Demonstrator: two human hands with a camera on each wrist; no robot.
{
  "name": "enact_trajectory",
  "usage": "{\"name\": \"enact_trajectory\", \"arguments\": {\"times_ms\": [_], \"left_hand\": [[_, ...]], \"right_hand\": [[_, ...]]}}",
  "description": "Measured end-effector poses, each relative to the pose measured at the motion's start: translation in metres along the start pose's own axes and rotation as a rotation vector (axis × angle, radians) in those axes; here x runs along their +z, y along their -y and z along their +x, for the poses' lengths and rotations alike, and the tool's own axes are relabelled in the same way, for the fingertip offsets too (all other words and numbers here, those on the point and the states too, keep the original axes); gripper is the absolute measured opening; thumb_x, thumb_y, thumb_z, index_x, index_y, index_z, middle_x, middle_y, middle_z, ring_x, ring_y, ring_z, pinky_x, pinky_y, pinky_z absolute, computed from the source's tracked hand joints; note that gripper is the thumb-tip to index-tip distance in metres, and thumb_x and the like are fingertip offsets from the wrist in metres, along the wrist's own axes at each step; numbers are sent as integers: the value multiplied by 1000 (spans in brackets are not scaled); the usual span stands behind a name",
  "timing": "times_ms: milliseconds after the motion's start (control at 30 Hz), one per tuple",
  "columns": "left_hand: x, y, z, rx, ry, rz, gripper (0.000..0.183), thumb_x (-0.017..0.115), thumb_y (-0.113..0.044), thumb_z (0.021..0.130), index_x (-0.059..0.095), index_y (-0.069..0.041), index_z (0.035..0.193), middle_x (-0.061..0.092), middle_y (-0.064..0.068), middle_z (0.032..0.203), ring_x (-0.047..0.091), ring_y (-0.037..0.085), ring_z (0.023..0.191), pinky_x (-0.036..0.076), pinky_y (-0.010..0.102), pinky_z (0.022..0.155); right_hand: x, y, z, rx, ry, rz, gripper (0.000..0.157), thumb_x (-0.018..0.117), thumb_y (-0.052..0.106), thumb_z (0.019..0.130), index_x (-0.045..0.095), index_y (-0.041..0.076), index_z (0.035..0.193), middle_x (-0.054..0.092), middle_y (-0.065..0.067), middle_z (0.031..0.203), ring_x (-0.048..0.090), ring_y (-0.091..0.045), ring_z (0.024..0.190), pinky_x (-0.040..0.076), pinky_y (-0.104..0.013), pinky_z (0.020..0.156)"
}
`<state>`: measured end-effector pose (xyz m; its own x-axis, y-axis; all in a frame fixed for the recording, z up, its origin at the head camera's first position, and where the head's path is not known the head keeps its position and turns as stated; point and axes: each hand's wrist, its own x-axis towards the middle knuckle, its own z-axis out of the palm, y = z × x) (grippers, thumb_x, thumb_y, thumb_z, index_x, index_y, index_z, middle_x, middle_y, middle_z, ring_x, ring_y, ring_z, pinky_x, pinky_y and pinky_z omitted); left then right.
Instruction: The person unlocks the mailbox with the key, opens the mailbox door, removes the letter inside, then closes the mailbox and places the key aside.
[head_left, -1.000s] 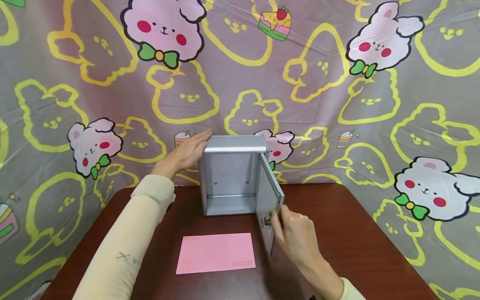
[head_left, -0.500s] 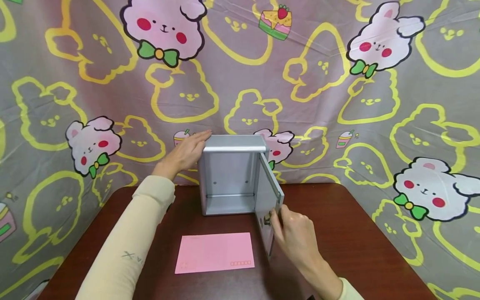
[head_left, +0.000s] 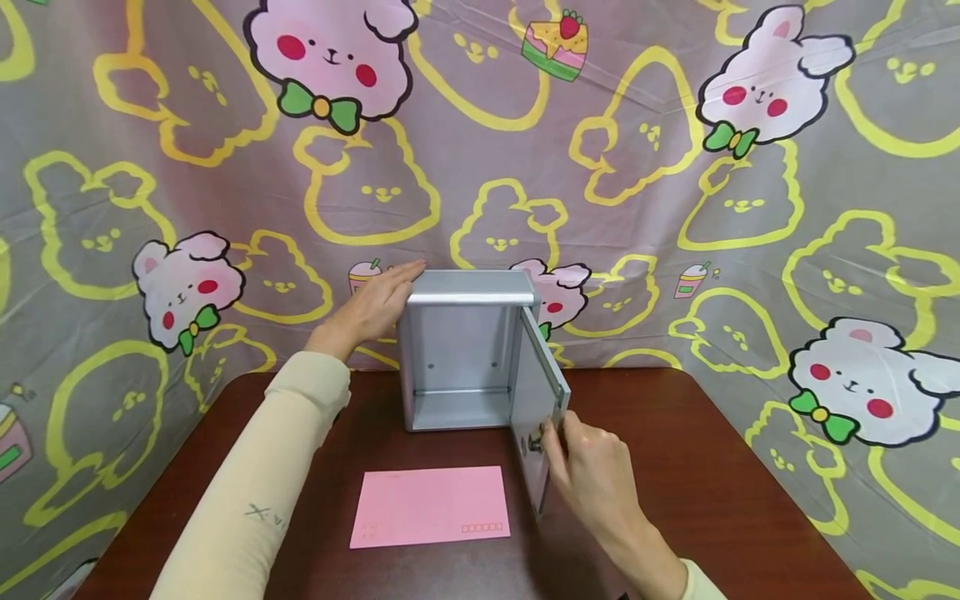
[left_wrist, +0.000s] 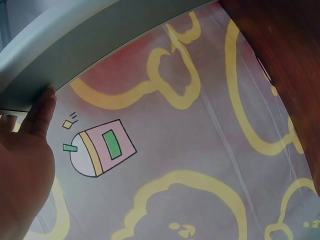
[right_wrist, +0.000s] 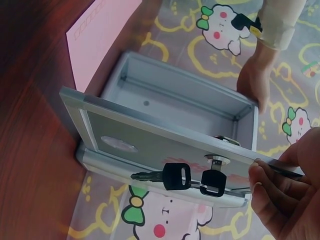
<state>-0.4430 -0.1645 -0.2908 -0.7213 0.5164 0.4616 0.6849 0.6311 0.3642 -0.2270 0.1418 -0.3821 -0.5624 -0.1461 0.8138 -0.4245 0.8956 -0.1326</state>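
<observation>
A silver metal mailbox (head_left: 470,287) stands upright on the table, its door (head_left: 534,408) swung outward on the right side. My left hand (head_left: 367,308) rests on the box's upper left corner, fingers straight. In the left wrist view, the fingertips touch the box's side (left_wrist: 100,45). With thumb and fingers, my right hand (head_left: 596,467) pinches the door's free edge near the lock latch (head_left: 536,437). The right wrist view shows the door's outer face, with a black-headed key (right_wrist: 213,183) in the lock and a second key (right_wrist: 175,176) hanging from it. Nothing shows inside the box.
A pink envelope (head_left: 431,507) lies flat on the dark red-brown table (head_left: 645,417), in front of the box and left of the door. A patterned cloth (head_left: 480,150) hangs close behind the box and along both sides of the table.
</observation>
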Motion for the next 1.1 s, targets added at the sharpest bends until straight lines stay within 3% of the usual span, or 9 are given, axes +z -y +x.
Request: {"name": "enact_trajectory", "arguments": {"times_ms": [367, 1100], "left_hand": [[-3, 0, 1, 24, 29, -25, 54, 27, -23, 109, 38, -1, 157, 33, 13, 165, 25, 33, 154, 17, 47, 127], [-1, 11, -1, 23, 42, -58, 55, 24, -28, 111, 35, -7, 160, 31, 7, 167, 23, 30, 155, 16, 47, 127]], "right_hand": [[-1, -2, -2, 17, 0, -10, 27, 68, 12, 92, 52, 16, 71, 38, 13, 53, 34, -6, 47, 31, -25, 41], [-2, -4, -1, 23, 5, -7, 27, 68, 12, 92, 53, 16, 70, 41, 12, 52, 38, -7, 45, 33, -27, 40]]}}
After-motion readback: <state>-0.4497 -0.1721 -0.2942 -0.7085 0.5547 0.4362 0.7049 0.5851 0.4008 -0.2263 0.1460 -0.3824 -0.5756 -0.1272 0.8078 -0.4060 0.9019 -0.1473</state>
